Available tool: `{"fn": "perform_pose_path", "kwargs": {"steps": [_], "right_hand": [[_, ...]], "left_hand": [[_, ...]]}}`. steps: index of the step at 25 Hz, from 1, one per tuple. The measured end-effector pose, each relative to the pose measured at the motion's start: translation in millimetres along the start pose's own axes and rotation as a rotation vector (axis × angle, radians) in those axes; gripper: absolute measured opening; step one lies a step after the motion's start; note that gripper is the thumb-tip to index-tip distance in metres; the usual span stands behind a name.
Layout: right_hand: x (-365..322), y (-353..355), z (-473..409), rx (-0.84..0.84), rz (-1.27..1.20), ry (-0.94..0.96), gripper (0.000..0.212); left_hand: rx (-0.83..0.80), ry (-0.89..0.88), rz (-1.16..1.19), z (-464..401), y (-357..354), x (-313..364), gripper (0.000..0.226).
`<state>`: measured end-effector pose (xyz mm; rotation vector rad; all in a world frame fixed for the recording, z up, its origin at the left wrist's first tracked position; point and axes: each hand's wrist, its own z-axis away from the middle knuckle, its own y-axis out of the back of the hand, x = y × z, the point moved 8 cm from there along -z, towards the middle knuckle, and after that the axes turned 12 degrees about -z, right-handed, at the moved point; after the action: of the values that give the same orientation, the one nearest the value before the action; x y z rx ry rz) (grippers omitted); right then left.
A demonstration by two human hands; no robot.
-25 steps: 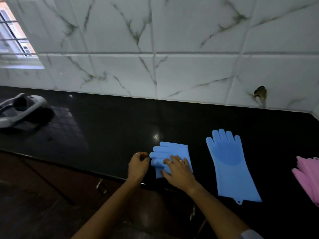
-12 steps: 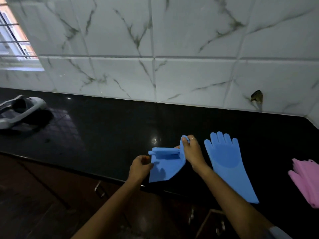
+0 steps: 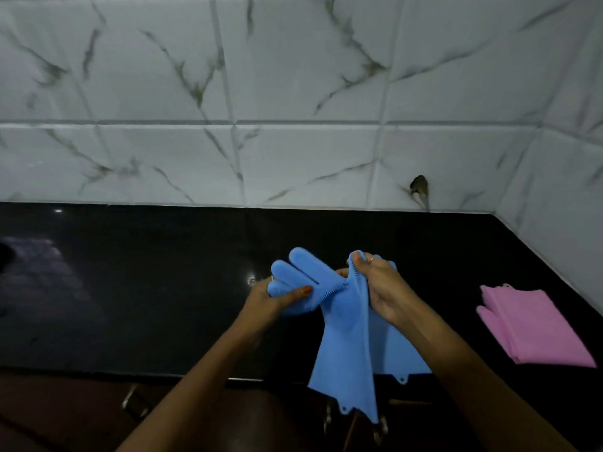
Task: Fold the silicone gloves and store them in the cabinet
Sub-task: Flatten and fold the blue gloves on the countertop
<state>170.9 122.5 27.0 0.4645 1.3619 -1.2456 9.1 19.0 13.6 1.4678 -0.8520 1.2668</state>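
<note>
**Two hands, two blue gloves, nothing stored yet**

Both hands hold blue silicone above the glossy black surface (image 3: 146, 288). The left hand (image 3: 272, 300) is closed around the finger end of a blue silicone glove (image 3: 342, 337), thumb pressed across it. The right hand (image 3: 386, 293) pinches the same glove near its bristled palm edge, and the long cuff hangs down past the front edge of the surface. A second blue silicone glove (image 3: 399, 357) lies flat on the surface just behind the hanging cuff, mostly hidden by it and by the right forearm. A folded pink silicone glove pair (image 3: 535, 331) rests well to the right, near the corner of the white marble-patterned tiled wall (image 3: 293, 93).

Risks, as I judge them: the held glove looks loose rather than folded, and silicone is springy, so a fold may pop open if it is not pressed flat. The dangling cuff could drag or nudge the glove beneath it out of line. A light pinch could let the slick material slip toward the floor.

Dark cabinet fronts with metal handles (image 3: 380, 429) show below the edge. Whether any door is open, I cannot tell, and no interior is visible, so no gloves can be seen in storage.
</note>
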Motion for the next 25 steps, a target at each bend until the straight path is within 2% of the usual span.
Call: {"fn": "perform_pose_path", "kwargs": {"steps": [3, 6, 9, 12, 15, 18, 21, 23, 25], "right_hand": [[-18.4, 30.2, 20.1, 0.039, -0.093, -0.012, 0.019], [-31.1, 46.8, 42.2, 0.010, -0.082, -0.048, 0.025], [-42.2, 71.5, 48.8, 0.040, -0.105, -0.045, 0.030], [-45.1, 95.5, 32.3, 0.124, -0.163, -0.030, 0.026], [-31.7, 118.5, -2.4, 0.224, -0.205, -0.030, 0.030], [-0.2, 134.7, -31.2, 0.301, -0.157, -0.162, 0.029], [29.7, 152.9, -40.5, 0.348, 0.099, -0.350, 0.029], [36.6, 163.4, -48.7, 0.330, 0.195, -0.348, 0.032], [35.0, 167.9, -57.2, 0.309, 0.190, -0.302, 0.031]], "left_hand": [[-0.065, -0.094, -0.054, -16.6, -23.3, 39.7, 0.027], [-0.191, -0.100, -0.081, -28.9, -48.9, 66.4, 0.017], [-0.323, -0.084, -0.126, -46.4, -74.8, 85.8, 0.022], [-0.370, 0.007, -0.199, -79.0, -94.3, 86.0, 0.034], [-0.323, 0.183, -0.083, -110.7, -109.2, 52.9, 0.045], [-0.295, 0.362, 0.130, -122.0, -126.5, -6.8, 0.052], [-0.340, 0.538, 0.051, -115.6, -142.1, -61.5, 0.058], [-0.272, 0.591, -0.024, -119.8, -139.8, -81.6, 0.050], [-0.201, 0.578, -0.064, -129.7, -135.7, -86.1, 0.036]]}}
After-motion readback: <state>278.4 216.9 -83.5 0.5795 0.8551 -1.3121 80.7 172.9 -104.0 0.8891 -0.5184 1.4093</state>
